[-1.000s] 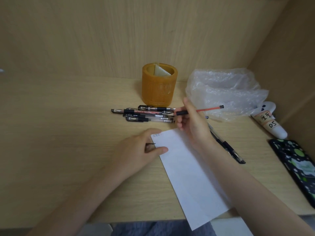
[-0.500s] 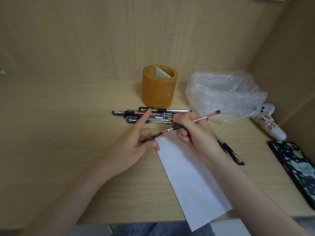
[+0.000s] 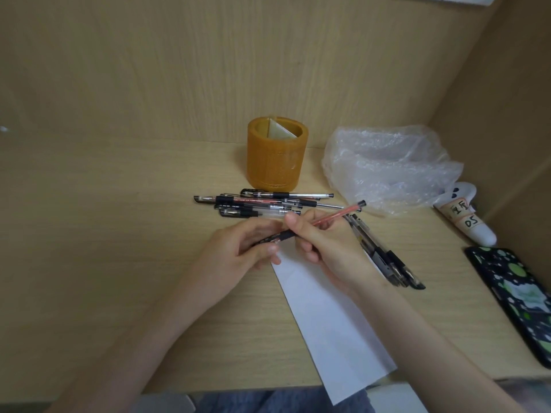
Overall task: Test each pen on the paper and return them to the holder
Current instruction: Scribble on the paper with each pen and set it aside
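Red pen (image 3: 337,216) gripped by both hands above paper's (image 3: 331,317) top edge.

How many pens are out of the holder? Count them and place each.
About 9: one red pen gripped by the left hand and right hand, roughly five in a pile before the holder, about three in a cluster beside the right wrist. Overlaps may hide more.
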A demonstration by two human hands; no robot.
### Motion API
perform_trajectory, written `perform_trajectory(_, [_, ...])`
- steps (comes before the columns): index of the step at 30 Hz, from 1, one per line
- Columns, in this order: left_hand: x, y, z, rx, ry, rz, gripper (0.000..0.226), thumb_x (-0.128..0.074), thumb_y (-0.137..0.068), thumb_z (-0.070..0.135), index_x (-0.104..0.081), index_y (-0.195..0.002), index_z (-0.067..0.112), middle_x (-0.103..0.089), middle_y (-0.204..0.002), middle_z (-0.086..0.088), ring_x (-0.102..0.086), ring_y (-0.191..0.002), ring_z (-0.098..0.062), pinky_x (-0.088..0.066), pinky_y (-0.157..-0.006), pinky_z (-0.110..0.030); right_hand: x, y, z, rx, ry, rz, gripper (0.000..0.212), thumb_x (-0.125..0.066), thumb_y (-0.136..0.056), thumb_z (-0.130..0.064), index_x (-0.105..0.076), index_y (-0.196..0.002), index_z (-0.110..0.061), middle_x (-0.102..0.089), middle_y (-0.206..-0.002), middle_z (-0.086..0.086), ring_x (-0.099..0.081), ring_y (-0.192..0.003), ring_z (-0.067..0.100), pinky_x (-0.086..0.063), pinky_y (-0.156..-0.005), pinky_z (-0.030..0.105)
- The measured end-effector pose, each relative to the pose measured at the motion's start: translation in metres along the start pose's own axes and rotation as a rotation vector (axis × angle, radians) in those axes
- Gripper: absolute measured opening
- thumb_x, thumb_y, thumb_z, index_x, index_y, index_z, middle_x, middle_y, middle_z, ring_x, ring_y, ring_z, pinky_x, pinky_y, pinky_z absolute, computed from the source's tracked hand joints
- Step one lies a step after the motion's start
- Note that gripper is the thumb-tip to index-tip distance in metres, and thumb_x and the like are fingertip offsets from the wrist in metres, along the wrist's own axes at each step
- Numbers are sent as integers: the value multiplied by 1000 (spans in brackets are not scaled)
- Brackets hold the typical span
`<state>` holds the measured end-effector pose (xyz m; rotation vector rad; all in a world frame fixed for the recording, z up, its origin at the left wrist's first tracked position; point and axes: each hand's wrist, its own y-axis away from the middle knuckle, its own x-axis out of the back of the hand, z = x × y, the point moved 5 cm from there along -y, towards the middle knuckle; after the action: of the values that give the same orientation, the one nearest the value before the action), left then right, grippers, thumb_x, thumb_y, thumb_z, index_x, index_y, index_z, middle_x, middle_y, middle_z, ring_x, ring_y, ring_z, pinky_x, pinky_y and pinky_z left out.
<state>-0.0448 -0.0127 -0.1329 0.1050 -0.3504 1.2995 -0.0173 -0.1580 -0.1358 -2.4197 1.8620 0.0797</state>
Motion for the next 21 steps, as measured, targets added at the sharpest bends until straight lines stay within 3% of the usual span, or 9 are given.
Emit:
perform_trajectory(2, [5, 1, -2, 9, -86, 61, 8, -61, -84, 24, -68, -89, 23, -71, -71, 5, -63, -55, -9, -46, -54, -17, 0, 2, -1, 19, -43, -22, 17, -69, -76, -26, -62, -62, -20, -49, -49, 1, -39, -40, 10, -30, -40, 16])
perform_trajectory(5, [6, 2, -2, -14, -151, 74, 16, -57, -87, 29, -66, -77, 20, -65, -60, 4, -52, -43, -6, -40, -48, -15, -2, 4, 1, 26, -81, -19, 18, -65, -79, -24, -63, -79, -5, -58, -56, 3, -45, -45, 13, -36, -43, 17])
perform_trajectory(8, [3, 0, -1, -42, -244, 105, 20, -56, -88, 30, -65, -73, 22, -57, -53, 9, -46, -43, -4, -34, -46, -14, 0, 5, 2, 74, -22, 29, 19, -62, -82, -23, -64, -86, -5, -58, -57, 3, -45, -48, 15, -35, -44, 16])
perform_trajectory(12, [-3, -2, -4, -34, -253, 103, 20, -54, -89, 29, -65, -74, 20, -53, -51, 14, -46, -44, -3, -33, -47, -12, 1, 11, 4, 71, 34, 82, 12, -60, -90, -17, -64, -83, -7, -57, -56, 2, -46, -48, 12, -35, -45, 17])
perform_trajectory(16, [-13, -4, 0, -20, -195, 77, 22, -54, -90, 31, -66, -77, 17, -57, -52, 9, -45, -42, -3, -34, -47, -13, 1, 9, -2, 65, 97, 137, 29, -56, -94, -22, -56, -72, -3, -54, -51, 1, -44, -44, 9, -35, -45, 16])
perform_trajectory(21, [-15, -9, 1, 38, -311, 5, 39, -40, -80, 60, -64, -92, 32, -67, -72, 12, -49, -44, 2, -40, -51, -13, 35, 3, -12, -28, 385, 236, 31, -47, -99, -23, -52, -72, -10, -53, -58, 7, -44, -43, 10, -36, -45, 19])
